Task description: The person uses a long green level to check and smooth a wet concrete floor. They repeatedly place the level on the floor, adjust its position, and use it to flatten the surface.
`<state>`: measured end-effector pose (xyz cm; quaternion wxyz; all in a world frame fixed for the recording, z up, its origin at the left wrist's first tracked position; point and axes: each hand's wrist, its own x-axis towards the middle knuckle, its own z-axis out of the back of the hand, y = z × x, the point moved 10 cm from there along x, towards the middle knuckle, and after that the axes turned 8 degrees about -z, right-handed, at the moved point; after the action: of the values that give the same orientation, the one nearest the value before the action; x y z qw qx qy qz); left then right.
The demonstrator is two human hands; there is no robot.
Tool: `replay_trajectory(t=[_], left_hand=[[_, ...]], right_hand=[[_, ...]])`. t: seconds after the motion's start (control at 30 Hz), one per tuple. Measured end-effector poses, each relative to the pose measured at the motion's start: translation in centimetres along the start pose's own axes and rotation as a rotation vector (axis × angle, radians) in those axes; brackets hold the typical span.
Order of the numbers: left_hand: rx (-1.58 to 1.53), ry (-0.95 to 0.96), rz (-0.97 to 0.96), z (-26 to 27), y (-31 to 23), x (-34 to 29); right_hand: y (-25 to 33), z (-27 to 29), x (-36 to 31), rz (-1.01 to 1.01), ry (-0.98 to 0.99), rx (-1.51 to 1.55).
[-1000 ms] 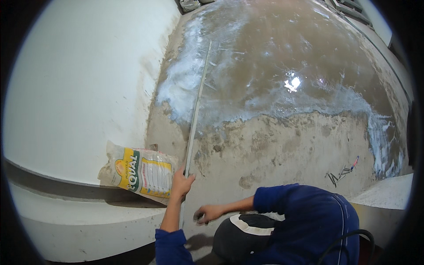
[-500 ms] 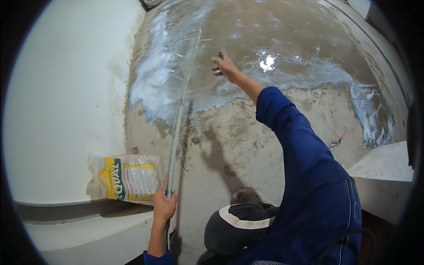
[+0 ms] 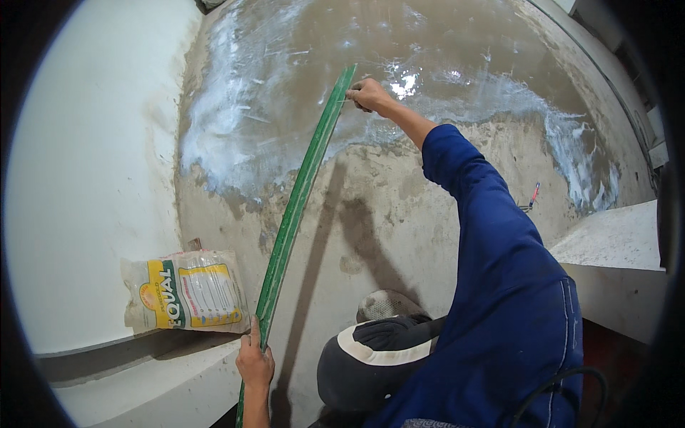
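Observation:
A long green straightedge point(image 3: 303, 182) slants across the middle, from the lower left up to the wet layer. My left hand point(image 3: 255, 364) is wrapped round its lower part, forefinger pointing along it. Close by the upper end is my right hand point(image 3: 369, 95), its fingers curled together at the bar's right edge. A thin pale strand shows at its fingertips; I cannot make out what it pinches. Under that end, a glossy grey-brown wet layer point(image 3: 421, 32) with whitish streaked borders covers the far floor.
A plastic bag point(image 3: 193, 292), yellow, green and white, lies against the white wall point(image 3: 100, 178) at left. A small tool with a red-and-blue handle point(image 3: 535, 194) is on the bare concrete point(image 3: 421, 221). My black knee pad point(image 3: 364, 364) is below. A dark cable point(image 3: 606, 78) runs far right.
The straightedge has turned, showing its broad green face, and its upper end has shifted right and nearer. My right hand's fingers, spread before, have closed beside it. My left hand still holds it.

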<state>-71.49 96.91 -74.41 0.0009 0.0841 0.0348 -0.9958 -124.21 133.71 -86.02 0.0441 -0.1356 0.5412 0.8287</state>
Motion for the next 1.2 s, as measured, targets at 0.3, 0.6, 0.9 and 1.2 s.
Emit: replay_trajectory(t=[0.3, 0.6, 0.9, 1.2], left_hand=[[0.055, -0.128, -0.046, -3.0, 1.3, 1.0], [-0.186, -0.101, 0.017, -3.5, 5.1, 6.4], [-0.533, -0.192, 0.010, -2.1, 6.9, 6.7], [-0.600, -0.104, 0.029, -3.9, 6.3, 3.3]], right_hand=[[-0.1, -13.3, -16.1, 0.364, 0.331, -0.204], [-9.0, -34.4, -56.1, 0.558, 1.716, -0.435], [-16.7, -35.6, -55.9, 0.405, 1.621, -0.707], [-2.5, -27.5, -36.7, 0.476, 0.558, -0.275]])
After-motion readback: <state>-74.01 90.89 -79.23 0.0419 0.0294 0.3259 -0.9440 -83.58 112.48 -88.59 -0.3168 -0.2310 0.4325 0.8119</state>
